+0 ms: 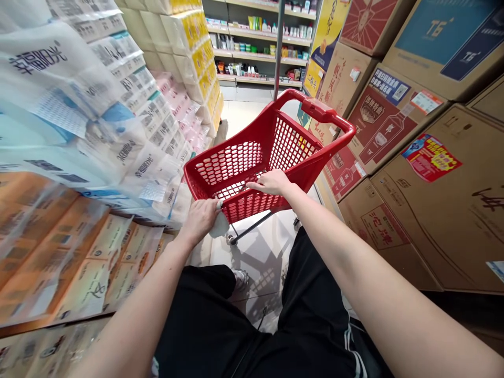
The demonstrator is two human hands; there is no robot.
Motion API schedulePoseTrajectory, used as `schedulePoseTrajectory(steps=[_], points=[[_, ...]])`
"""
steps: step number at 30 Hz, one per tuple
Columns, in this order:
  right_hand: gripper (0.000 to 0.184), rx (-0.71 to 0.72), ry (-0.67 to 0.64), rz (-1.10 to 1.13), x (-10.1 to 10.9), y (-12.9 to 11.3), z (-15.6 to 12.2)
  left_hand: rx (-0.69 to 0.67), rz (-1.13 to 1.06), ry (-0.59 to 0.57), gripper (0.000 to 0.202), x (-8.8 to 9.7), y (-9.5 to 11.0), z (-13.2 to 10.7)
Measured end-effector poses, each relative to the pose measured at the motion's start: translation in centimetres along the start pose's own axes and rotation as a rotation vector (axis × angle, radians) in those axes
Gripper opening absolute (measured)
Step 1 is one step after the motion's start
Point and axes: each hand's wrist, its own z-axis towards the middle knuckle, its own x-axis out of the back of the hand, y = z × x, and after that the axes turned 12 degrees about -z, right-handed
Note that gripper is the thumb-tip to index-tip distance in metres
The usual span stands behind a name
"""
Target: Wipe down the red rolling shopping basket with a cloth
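Observation:
A red plastic shopping cart (pixel 252 157) with a lattice basket stands before me, its side facing me and its handle at the upper right. I see no goods in the basket. My left hand (pixel 200 218) is closed around a pale cloth (pixel 219 224) at the near left corner of the rim. Part of the cloth hangs below the fingers. My right hand (pixel 271 182) is curled over the near rim, thumb toward the basket's inside; some fingertips are hidden.
Stacked tissue packs (pixel 129 100) rise close on the left. Large cardboard cartons (pixel 417 205) are piled on the right. Shelves of small bottles and tubes (pixel 260 47) stand at the back, beyond a grey pole (pixel 279 52). White floor tiles (pixel 255 247) show beneath the cart.

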Motion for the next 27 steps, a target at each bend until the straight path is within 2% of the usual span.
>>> schedulePoseTrajectory(steps=[3,5,17,22,27], points=[[0.087,-0.033,-0.007,0.015,-0.1,0.1,0.3,-0.039,-0.052,0.037,0.033,0.3,-1.5,-1.2],[0.088,-0.048,-0.008,0.014,-0.2,0.0,0.4,-0.041,-0.06,0.048,0.033,0.4,-1.7,-1.4],[0.078,-0.128,0.004,0.014,-0.8,-0.6,1.2,-0.007,0.127,-0.031,0.026,0.7,-0.1,0.7],[0.071,-0.173,-0.011,-0.004,-1.3,0.5,1.1,-0.034,0.12,-0.061,0.026,0.1,1.8,1.8],[0.067,-0.167,-0.013,-0.066,-1.8,2.6,0.5,-0.008,0.077,0.072,0.028,-2.4,4.5,1.8]])
